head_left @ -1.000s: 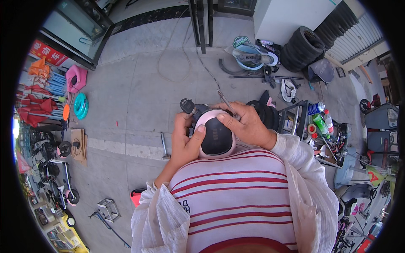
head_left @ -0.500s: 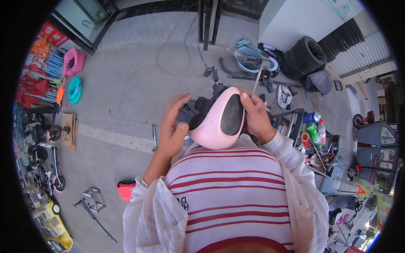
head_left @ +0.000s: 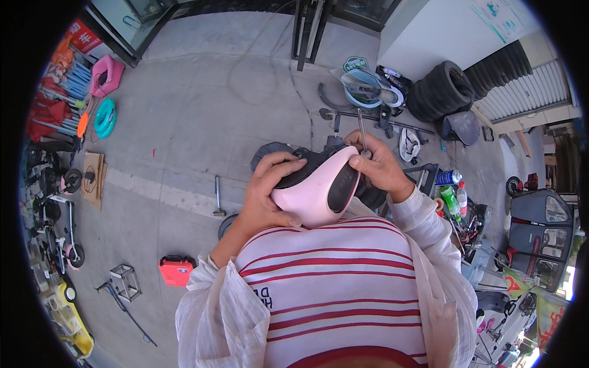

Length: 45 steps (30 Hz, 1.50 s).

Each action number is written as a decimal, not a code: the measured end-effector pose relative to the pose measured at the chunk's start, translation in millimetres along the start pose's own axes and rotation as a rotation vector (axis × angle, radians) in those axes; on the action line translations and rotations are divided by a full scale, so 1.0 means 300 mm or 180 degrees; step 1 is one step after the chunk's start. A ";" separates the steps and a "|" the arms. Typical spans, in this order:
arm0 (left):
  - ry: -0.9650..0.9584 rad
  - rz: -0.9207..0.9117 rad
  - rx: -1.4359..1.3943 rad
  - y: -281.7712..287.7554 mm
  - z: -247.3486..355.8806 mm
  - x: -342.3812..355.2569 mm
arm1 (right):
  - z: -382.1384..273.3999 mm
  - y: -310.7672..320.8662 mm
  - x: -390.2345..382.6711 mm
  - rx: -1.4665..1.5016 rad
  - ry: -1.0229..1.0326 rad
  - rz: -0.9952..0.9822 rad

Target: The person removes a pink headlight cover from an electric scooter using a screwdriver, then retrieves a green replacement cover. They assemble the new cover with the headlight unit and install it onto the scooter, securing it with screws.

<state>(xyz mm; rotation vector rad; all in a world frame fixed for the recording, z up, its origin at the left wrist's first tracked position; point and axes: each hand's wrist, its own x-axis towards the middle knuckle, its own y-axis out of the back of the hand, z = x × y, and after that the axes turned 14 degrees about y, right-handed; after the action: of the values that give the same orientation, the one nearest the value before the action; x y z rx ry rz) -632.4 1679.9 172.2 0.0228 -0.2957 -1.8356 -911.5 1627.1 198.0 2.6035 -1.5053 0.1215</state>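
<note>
A pink plastic shell with a dark oval panel and a black back is held up close to my striped shirt. It looks like the head cover of a scooter. My left hand grips its left side, fingers over the black edge and thumb beneath. On the right, my right hand clasps the pink rim and also a screwdriver, whose metal shaft points away from me. Just beyond the shell a dark mirror-like piece on a short stem sticks up.
A hammer and a red case lie on the concrete floor at left. Far right are a blue basin and stacked tyres. Bottles and tools crowd the right side. Parked scooters line the left edge.
My left hand, apart from the shell before, has closed onto its left side. The shell has tilted, its dark panel turning further right. The screwdriver now points more nearly straight away from me.
</note>
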 end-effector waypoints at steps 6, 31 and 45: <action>-0.0243 -0.0441 0.0193 0.019 0.082 0.058 | -0.090 -0.011 0.025 -0.0436 0.0545 0.0010; 0.1672 -0.0919 -0.0523 -0.061 0.172 0.065 | -0.080 0.005 0.056 -0.1702 -0.0114 -0.0624; 0.2913 0.0592 -0.3148 -0.058 -0.036 0.046 | -0.038 -0.149 -0.001 -0.0886 0.0483 0.0015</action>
<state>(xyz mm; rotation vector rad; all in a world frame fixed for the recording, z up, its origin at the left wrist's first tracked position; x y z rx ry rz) -650.9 1669.1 160.0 0.1348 1.1978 -1.4374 -873.0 1651.1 206.0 2.3174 -1.3686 0.0995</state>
